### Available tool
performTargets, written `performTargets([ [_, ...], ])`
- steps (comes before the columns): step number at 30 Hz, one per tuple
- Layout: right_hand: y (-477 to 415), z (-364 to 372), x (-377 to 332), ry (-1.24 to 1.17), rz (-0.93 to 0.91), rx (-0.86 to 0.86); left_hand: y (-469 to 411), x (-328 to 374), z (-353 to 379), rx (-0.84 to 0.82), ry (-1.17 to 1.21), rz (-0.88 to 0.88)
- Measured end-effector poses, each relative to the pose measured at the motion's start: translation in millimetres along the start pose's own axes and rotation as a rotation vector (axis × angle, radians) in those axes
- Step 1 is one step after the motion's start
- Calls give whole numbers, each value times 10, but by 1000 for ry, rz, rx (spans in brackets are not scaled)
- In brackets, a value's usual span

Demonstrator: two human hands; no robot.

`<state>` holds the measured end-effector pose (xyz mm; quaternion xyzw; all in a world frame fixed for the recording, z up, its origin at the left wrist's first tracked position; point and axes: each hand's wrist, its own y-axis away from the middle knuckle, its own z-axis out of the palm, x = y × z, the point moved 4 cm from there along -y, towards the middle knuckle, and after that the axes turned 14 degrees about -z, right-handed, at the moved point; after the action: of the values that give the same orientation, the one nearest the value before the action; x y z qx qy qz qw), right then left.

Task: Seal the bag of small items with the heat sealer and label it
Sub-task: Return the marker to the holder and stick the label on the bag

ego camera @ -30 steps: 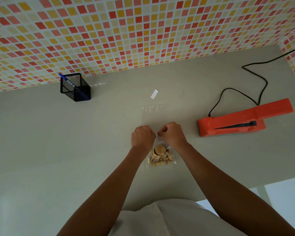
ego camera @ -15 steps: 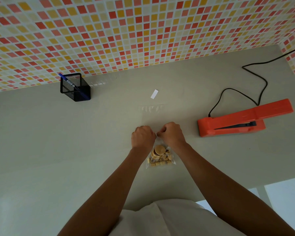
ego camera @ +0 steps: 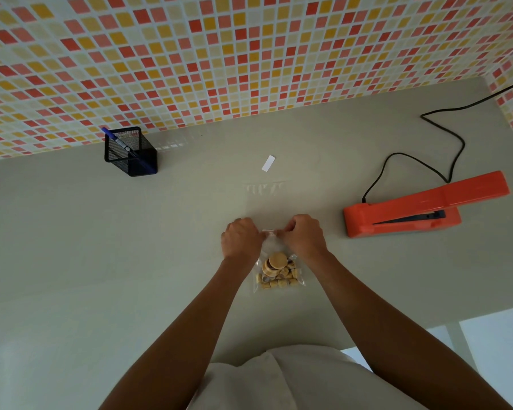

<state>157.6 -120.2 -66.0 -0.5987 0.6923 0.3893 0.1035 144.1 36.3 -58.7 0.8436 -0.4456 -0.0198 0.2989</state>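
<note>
Small clear plastic bag (ego camera: 274,247) of tan wooden pieces (ego camera: 277,272), flat on table, mouth away from person; orange heat sealer (ego camera: 421,207), arm raised, right; white label strip (ego camera: 268,163) beyond

Bare table (ego camera: 71,261) betw. hands (ego camera: 242,241), sealer (ego camera: 421,208).

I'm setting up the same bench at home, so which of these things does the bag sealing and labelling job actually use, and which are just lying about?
Part of the job:
- clear bag of small wooden pieces, its top pinched by left hand and right hand
- orange heat sealer with its black cord
- white label
- blue pen, probably, for the label

Just lying about:
- black mesh holder around the pen
</note>
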Motion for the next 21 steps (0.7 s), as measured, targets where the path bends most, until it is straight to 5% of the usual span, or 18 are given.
performTargets([
  [21,134,22,109,-155,-2,224,22,-47,-18,-72,220,-114],
])
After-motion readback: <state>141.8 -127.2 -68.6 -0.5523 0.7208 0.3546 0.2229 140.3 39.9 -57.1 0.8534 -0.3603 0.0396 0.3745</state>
